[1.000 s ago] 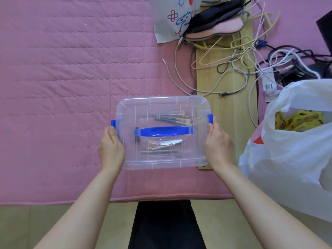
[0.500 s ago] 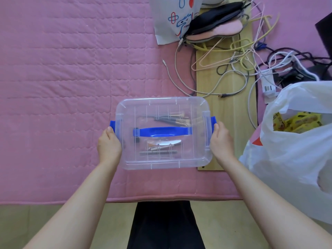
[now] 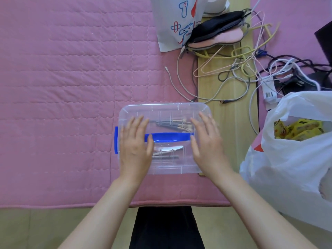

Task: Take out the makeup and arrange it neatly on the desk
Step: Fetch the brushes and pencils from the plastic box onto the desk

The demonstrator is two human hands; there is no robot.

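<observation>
Clearly nothing was out yet: the brushes (image 3: 172,124) lay inside the lidded box (image 3: 162,108), centre frame on the pink mat (image 3: 71,78). Both the left hand (image 3: 135,146) and the right hand (image 3: 208,142) lay flat, fingers straight, on the lid. Cables (image 3: 233,83) crowded the upper right and a white bag (image 3: 291,159) sat just right of the box.

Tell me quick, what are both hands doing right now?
Left hand: open, fingers straight over the clear storage box lid, holding nothing.
Right hand: open, same, holding nothing.
</observation>
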